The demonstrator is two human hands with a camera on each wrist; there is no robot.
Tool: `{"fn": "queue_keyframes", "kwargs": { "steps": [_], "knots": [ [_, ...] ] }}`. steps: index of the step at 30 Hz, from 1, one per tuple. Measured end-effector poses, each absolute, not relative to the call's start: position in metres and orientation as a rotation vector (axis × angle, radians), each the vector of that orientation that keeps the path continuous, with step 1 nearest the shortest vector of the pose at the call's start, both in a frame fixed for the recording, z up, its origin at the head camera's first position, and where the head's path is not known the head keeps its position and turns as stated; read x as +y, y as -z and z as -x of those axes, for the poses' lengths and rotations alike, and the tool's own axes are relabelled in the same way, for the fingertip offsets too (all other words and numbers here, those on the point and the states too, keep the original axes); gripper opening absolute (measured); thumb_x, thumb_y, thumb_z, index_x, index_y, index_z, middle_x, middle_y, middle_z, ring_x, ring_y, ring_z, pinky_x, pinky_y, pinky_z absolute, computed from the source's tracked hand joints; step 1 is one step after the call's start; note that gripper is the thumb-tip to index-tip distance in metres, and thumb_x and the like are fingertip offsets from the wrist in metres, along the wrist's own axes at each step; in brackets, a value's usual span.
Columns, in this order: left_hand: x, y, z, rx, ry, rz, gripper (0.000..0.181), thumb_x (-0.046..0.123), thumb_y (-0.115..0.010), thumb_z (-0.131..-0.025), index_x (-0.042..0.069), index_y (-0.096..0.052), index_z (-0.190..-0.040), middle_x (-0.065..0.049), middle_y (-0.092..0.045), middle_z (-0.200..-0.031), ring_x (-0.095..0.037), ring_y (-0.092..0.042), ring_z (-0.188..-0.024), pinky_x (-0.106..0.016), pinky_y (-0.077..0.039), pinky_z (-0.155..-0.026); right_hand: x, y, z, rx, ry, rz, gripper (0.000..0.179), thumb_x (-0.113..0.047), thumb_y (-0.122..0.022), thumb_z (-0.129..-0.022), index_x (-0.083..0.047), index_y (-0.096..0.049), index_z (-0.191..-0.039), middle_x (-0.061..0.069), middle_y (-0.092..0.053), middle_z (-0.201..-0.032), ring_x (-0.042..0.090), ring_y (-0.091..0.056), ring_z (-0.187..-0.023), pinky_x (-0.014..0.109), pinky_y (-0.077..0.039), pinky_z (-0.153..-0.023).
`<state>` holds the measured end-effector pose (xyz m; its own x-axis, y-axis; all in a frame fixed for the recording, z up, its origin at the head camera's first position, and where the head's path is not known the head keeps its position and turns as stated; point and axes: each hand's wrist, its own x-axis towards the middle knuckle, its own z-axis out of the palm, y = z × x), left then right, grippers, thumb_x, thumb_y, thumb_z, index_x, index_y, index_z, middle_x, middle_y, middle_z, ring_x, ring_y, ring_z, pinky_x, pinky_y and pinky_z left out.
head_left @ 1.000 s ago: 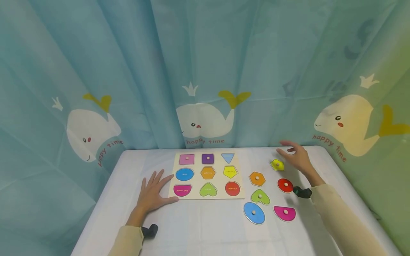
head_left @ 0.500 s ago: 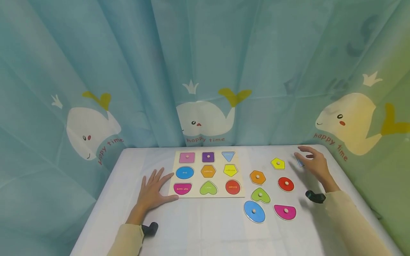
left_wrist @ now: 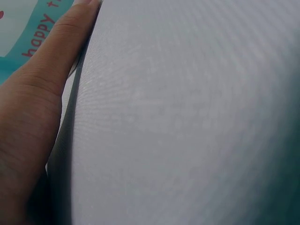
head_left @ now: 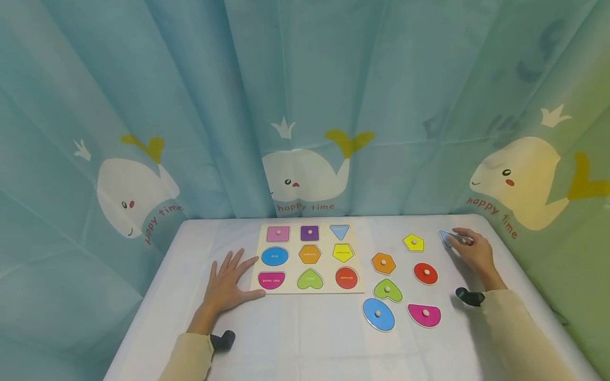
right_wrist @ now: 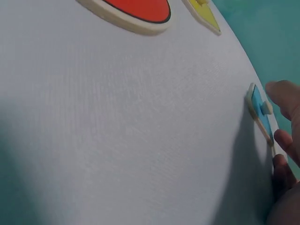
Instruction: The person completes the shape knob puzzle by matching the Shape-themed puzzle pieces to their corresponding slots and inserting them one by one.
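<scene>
My left hand (head_left: 226, 286) lies spread on the table with its thumb and index finger at the left edge of a cream shape puzzle board (head_left: 290, 290). In the left wrist view its thumb (left_wrist: 51, 61) shows at the upper left. At the far right of the table my right hand (head_left: 476, 254) reaches over a blue triangle puzzle piece (head_left: 445, 238). The right wrist view shows the triangle's pale knob (right_wrist: 266, 108) between the thumb and the fingers, with a gap visible around it. A pink square (head_left: 278, 233) and a purple square (head_left: 310, 233) with knobs sit in the board.
Loose knobbed pieces lie between board and right hand: yellow pentagon (head_left: 413, 243), orange hexagon (head_left: 383, 263), red circle (head_left: 425, 273), green heart (head_left: 388, 290), blue oval (head_left: 378, 315) and magenta half round (head_left: 424, 315). A whale-print curtain (head_left: 305, 106) hangs behind the white table (head_left: 305, 338).
My right hand has moved right from beside the yellow pentagon, then lowered to the blue triangle, which has come into view. The left hand has stayed by the board.
</scene>
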<state>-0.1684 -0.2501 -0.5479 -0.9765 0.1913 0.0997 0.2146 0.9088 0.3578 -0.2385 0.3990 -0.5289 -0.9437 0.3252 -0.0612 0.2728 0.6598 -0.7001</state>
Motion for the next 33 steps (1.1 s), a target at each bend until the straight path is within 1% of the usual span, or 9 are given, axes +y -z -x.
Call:
{"fn": "queue_keyframes", "kwargs": {
  "steps": [6,10,18,27,33],
  "knots": [
    [-0.2509,0.5480,0.1686,-3.010,0.571,0.325,0.097,0.069,-0.079,-0.071,0.027,-0.049,-0.153,-0.016,-0.030,-0.166,-0.045,-0.017,-0.154,-0.077,-0.005,-0.116,0.3982,0.5351,0.2418,-2.789,-1.155,0.543,0.059,-0.038,-0.060,-0.103,-0.001,-0.049,-0.149,0.032,-0.043,-0.149,0.051,-0.041,-0.131,0.068,-0.038,-0.107],
    [-0.2506,0.5484,0.1688,-3.010,0.574,0.324,0.097,0.069,-0.079,-0.071,0.027,-0.050,-0.153,-0.016,-0.029,-0.166,-0.045,-0.016,-0.154,-0.077,-0.005,-0.116,0.3994,0.5383,0.2427,-2.786,-1.117,0.523,0.053,-0.034,-0.061,-0.102,0.000,-0.055,-0.143,0.032,-0.045,-0.145,0.051,-0.042,-0.128,0.069,-0.037,-0.105],
    [-0.2499,0.5482,0.1690,-3.023,0.557,0.308,0.096,0.067,-0.080,-0.072,0.027,-0.050,-0.153,-0.016,-0.030,-0.166,-0.045,-0.017,-0.154,-0.077,-0.006,-0.115,0.3977,0.5380,0.2452,-2.774,-1.098,0.562,0.045,-0.030,-0.061,-0.102,0.002,-0.062,-0.134,0.031,-0.045,-0.146,0.050,-0.043,-0.130,0.068,-0.038,-0.107],
    [-0.2488,0.5451,0.1688,-3.011,0.564,0.318,0.095,0.066,-0.081,-0.071,0.025,-0.051,-0.152,-0.017,-0.031,-0.166,-0.047,-0.018,-0.153,-0.078,-0.007,-0.115,0.4011,0.5347,0.2438,-2.771,-1.171,0.577,0.044,-0.029,-0.061,-0.103,0.003,-0.062,-0.133,0.031,-0.044,-0.149,0.052,-0.039,-0.136,0.068,-0.036,-0.110],
    [-0.2503,0.5487,0.1691,-3.024,0.559,0.306,0.097,0.069,-0.079,-0.071,0.027,-0.049,-0.153,-0.016,-0.029,-0.167,-0.046,-0.016,-0.154,-0.078,-0.005,-0.115,0.3990,0.5328,0.2453,-2.767,-1.177,0.602,0.043,-0.028,-0.061,-0.103,0.003,-0.062,-0.133,0.031,-0.044,-0.149,0.051,-0.040,-0.136,0.067,-0.036,-0.111]
  ]
}}
